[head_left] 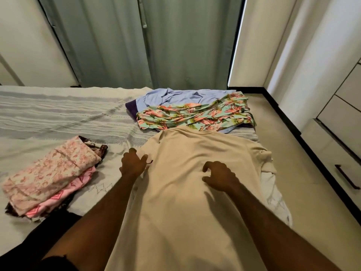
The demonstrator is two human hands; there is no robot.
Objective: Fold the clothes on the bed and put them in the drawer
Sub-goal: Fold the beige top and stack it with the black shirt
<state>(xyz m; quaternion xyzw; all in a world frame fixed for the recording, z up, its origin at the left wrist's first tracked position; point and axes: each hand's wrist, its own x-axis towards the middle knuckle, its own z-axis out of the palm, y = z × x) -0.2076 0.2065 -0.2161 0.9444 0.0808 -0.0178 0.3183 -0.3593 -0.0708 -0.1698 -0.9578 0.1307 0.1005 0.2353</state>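
A beige T-shirt (187, 192) lies spread flat on the bed (58, 114), neck pointing away from me. My left hand (132, 163) rests at the shirt's left edge near the sleeve, fingers curled on the cloth. My right hand (219, 176) presses on the chest of the shirt with fingers spread and bent. Beyond the shirt lies an unfolded pile: a floral green and pink garment (195, 116) over a light blue one (175, 97) and a purple one (130, 106). To the left sits a stack of folded clothes (50, 173), pink patterned on top.
White drawers with a dark handle (346, 176) line the right wall, across a strip of floor (293, 153). Grey curtains (146, 45) hang behind the bed. The shirt's right sleeve hangs near the bed's right edge.
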